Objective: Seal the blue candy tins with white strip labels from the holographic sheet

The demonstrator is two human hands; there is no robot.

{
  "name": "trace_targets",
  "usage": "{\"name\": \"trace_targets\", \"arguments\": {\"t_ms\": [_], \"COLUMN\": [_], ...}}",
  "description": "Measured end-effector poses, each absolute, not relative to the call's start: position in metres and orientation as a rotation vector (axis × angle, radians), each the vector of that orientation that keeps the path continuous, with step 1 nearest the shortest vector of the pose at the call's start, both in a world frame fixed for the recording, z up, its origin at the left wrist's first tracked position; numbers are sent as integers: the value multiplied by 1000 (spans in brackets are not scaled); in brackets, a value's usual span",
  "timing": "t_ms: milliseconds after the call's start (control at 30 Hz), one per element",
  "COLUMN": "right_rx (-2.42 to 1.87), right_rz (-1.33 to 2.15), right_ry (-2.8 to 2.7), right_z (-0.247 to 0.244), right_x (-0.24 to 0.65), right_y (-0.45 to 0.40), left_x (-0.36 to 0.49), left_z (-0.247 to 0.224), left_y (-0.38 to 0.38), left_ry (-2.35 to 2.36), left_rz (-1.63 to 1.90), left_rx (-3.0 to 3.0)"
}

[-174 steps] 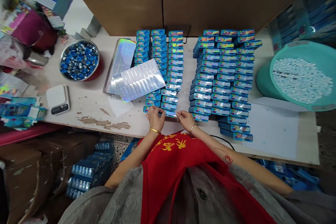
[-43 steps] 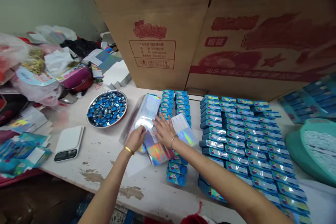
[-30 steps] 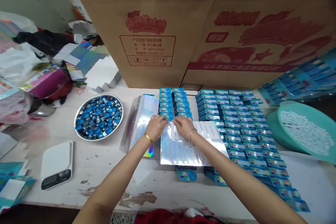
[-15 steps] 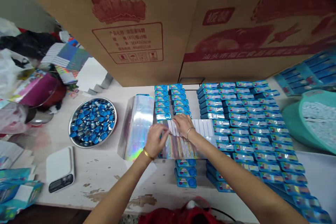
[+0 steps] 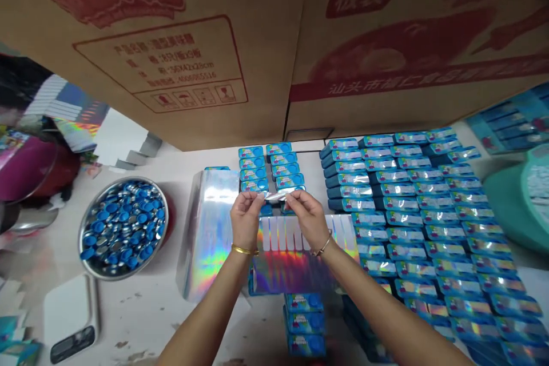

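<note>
My left hand [image 5: 249, 214] and my right hand [image 5: 307, 214] each pinch one end of a narrow shiny strip [image 5: 277, 197]. The strip is stretched level between them, over the front of two short columns of blue boxes [image 5: 286, 170]. Below the hands lies a holographic sticker sheet [image 5: 300, 269] with a row of pale strip-shaped areas along its top. More holographic sheets [image 5: 214, 223] lie in a curved stack to the left.
A metal bowl [image 5: 84, 211] of blue-and-silver caps and a white scale [image 5: 68, 314] are at the left. Many rows of blue boxes [image 5: 403, 203] fill the right. Large cardboard cartons [image 5: 266, 68] stand behind. A teal tub [image 5: 506, 197] is at the far right.
Both hands have risen off the sheet and moved up with a strip now stretched between them. The view has shifted closer to the cartons and the bowl has moved left in it.
</note>
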State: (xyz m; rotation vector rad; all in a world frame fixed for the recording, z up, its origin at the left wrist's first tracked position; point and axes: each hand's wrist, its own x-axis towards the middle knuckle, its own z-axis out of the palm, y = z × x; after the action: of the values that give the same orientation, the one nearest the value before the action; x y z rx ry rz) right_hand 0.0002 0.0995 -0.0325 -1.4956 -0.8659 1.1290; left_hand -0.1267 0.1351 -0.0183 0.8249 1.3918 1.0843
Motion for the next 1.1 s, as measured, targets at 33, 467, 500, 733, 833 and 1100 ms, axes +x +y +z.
{"name": "trace_targets", "arguments": {"t_ms": [33,467,500,733,833,1100], "right_rx": [-1502,-1878,-1891,-1918,-1930,-1832], "right_rz": [1098,493,478,475,508,906], "right_ry": [-912,-1627,-1652,-1744,-1732,-1349], "right_z": [-34,-78,-83,-103,-107,-134], "right_x": [9,95,96,103,103,103], "right_y": [110,245,248,253,254,260], "left_x": [-122,-50,-49,-42,-40,-44], "left_z": [-23,-63,-66,-79,-78,-66], "left_y": [145,260,261,260,260,268], "left_ry": [1404,1939,1954,2003,2049,2221], "left_rz": [1098,984,968,888,761,572], "left_rx": [885,1592,1613,1748,1744,1630]}}
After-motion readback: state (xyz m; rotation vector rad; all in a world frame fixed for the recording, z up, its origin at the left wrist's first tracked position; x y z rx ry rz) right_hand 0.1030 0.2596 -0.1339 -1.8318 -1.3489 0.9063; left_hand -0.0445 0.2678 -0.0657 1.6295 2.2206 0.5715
